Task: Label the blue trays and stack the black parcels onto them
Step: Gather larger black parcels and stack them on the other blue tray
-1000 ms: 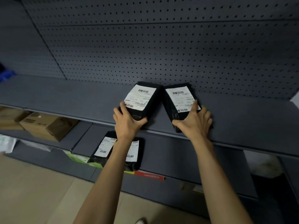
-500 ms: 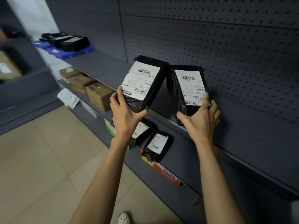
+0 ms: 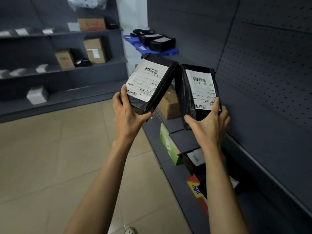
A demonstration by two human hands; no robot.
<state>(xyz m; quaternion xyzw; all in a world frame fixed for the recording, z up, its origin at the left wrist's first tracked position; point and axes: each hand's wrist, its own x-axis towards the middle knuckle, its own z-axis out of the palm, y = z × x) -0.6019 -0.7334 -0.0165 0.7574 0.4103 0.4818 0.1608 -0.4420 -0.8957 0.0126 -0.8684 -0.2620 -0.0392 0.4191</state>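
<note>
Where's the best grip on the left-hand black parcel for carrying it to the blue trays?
Keep the left hand on the left parcel at its near short end, coming from below: thumb on the labelled face, fingers under. It is flat, boxy and tilted, so that end probably clamps firmly.

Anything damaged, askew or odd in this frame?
Nothing serious. The label on the left hand's parcel is creased; the right hand's parcel looks intact. Both are held tilted.

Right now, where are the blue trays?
Upper centre of the head view: the blue trays sit on the far shelf, black parcels stacked on them, beyond both hands' held parcels.
</note>
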